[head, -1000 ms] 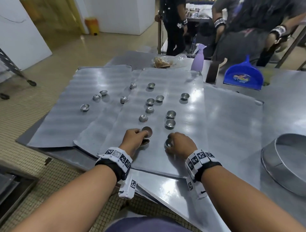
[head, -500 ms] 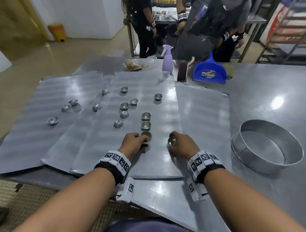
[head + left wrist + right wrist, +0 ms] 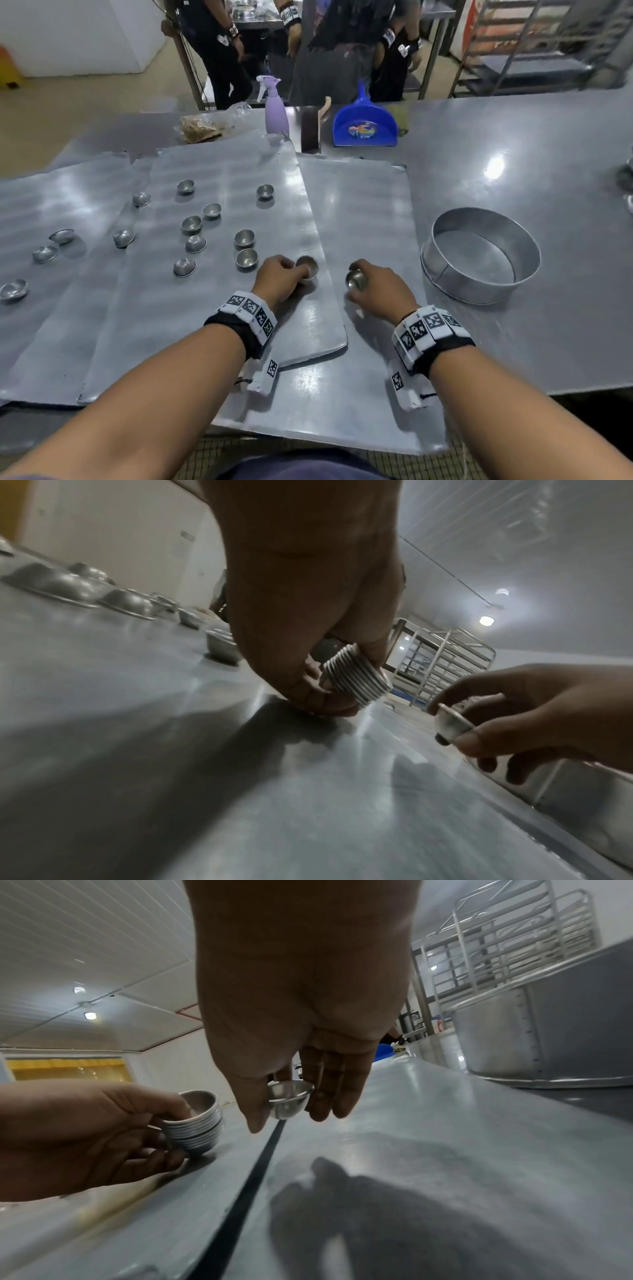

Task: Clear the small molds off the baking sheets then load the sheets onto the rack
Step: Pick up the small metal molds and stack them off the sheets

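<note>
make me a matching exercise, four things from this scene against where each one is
Things:
1. mold stack
2. single mold
3. round pan
4. dustpan

Places:
A. far side of the table, beside the spray bottle
B. held in the right hand
C. on the table, right of the sheets
D. held in the left hand

Pairs: 1-D, 2-B, 3-C, 4-A

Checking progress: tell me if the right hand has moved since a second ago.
Yes. The right hand, holding a mold, moved right: it has crossed the top baking sheet's right edge toward the round pan.
</note>
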A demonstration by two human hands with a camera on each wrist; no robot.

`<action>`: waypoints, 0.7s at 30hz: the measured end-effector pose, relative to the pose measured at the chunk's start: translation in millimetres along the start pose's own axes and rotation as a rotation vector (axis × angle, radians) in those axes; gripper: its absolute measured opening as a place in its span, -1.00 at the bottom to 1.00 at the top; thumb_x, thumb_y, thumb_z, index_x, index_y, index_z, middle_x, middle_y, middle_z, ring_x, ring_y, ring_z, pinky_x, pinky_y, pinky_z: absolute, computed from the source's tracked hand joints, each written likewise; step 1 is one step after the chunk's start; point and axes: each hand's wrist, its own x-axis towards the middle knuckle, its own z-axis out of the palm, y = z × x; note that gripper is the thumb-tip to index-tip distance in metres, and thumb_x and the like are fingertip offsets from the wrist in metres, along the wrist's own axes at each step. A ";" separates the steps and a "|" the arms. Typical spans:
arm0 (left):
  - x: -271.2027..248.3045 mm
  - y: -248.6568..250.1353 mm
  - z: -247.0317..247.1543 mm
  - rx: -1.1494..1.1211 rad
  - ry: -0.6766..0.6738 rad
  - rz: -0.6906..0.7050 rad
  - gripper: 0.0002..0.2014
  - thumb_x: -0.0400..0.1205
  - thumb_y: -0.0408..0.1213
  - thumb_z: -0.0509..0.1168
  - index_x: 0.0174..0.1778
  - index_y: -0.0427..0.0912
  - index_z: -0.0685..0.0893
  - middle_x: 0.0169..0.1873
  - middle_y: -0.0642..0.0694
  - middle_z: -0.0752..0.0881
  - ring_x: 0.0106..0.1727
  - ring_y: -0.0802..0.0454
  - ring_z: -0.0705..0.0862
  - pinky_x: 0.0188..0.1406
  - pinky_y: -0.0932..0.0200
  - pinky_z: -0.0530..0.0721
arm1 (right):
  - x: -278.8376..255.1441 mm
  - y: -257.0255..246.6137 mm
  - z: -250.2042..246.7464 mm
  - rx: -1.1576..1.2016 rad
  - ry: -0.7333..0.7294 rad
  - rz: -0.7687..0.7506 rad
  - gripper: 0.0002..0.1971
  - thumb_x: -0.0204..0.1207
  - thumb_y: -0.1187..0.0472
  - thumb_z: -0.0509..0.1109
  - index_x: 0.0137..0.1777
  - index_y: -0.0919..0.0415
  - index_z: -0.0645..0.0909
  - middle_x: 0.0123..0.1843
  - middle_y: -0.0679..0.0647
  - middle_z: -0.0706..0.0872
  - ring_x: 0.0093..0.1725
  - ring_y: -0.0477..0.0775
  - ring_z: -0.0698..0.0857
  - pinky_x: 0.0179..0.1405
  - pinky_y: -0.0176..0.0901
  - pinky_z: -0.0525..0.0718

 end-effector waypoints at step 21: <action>35.4 -5.2 -80.9 0.468 0.251 -0.023 -0.56 0.61 -0.02 0.32 0.35 -0.17 0.65 0.37 -0.36 0.49 0.17 -0.45 0.68 0.23 -0.13 0.64 | 10.3 -60.7 -12.7 0.132 0.219 -0.039 -0.53 0.45 -0.14 0.49 0.34 -0.10 0.54 0.16 -0.04 0.76 0.10 0.13 0.71 0.04 0.01 0.68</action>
